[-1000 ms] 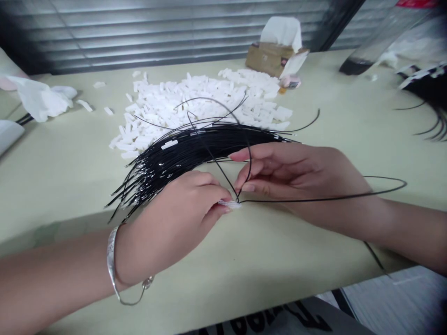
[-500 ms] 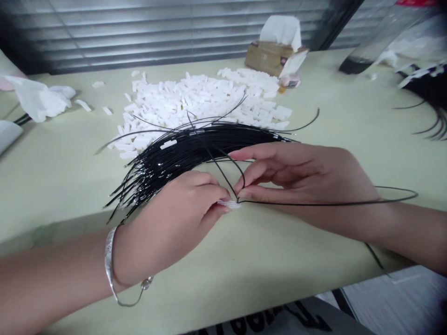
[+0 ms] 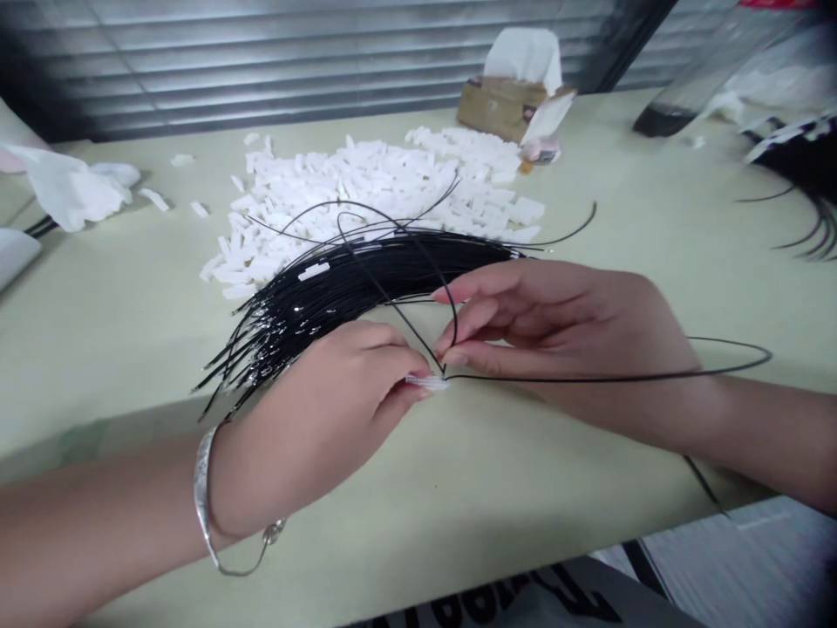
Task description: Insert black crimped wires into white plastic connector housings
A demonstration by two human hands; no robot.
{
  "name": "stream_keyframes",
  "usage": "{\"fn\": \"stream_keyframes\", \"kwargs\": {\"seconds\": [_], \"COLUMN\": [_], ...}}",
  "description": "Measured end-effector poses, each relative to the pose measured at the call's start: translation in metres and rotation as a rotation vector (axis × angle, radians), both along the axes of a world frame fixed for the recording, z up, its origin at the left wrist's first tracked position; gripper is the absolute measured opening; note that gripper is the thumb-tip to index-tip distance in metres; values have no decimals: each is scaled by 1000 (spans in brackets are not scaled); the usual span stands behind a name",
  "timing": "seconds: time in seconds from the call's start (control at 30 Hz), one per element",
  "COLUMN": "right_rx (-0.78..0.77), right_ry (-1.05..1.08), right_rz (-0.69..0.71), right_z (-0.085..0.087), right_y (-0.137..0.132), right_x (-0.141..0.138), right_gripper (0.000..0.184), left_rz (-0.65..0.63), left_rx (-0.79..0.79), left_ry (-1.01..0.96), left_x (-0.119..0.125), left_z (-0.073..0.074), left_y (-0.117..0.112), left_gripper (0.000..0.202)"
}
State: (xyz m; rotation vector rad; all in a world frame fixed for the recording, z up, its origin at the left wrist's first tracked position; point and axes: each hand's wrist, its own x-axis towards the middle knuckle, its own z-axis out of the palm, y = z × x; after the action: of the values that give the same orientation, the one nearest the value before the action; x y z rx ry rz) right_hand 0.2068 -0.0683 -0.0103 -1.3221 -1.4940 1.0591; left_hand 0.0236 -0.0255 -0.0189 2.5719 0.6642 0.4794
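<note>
1. A small white plastic piece [image 3: 426, 382] is pinched by the left hand [image 3: 314, 427], and a single black wire [image 3: 575, 377] is held to it by the narrowly closed right hand [image 3: 562, 336].
2. The left wrist, with a silver bangle [image 3: 204, 488], is turned inward; the right arm is extended from the right.
3. A black wire bundle [image 3: 366, 288] is fanned beside the left hand, one white piece seen on it.
4. A large heap of white pieces [image 3: 366, 183] is left on the pale green table [image 3: 111, 349].

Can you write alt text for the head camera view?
Two bare hands work over a pale table: the left hand pinches a small white ribbed piece, the right hand a thin black wire touching it. Behind them lie a fanned bundle of black wires and a heap of white pieces.
</note>
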Motion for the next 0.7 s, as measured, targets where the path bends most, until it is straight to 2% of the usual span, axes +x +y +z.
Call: {"fn": "stream_keyframes", "kwargs": {"seconds": [0.27, 0.47, 0.7], "right_rx": [18, 53, -12], "right_ry": [6, 21, -1], "right_rz": [11, -95, -8], "right_z": [1, 1, -5], "right_y": [-2, 3, 3], "right_x": [0, 2, 0], "right_gripper": [21, 23, 22], "left_rz": [-4, 4, 5], "left_rx": [4, 4, 13], "left_ry": [-12, 12, 12], "left_x": [0, 0, 0], "left_z": [0, -1, 0], "left_y": [1, 1, 1], "left_gripper": [13, 14, 14]}}
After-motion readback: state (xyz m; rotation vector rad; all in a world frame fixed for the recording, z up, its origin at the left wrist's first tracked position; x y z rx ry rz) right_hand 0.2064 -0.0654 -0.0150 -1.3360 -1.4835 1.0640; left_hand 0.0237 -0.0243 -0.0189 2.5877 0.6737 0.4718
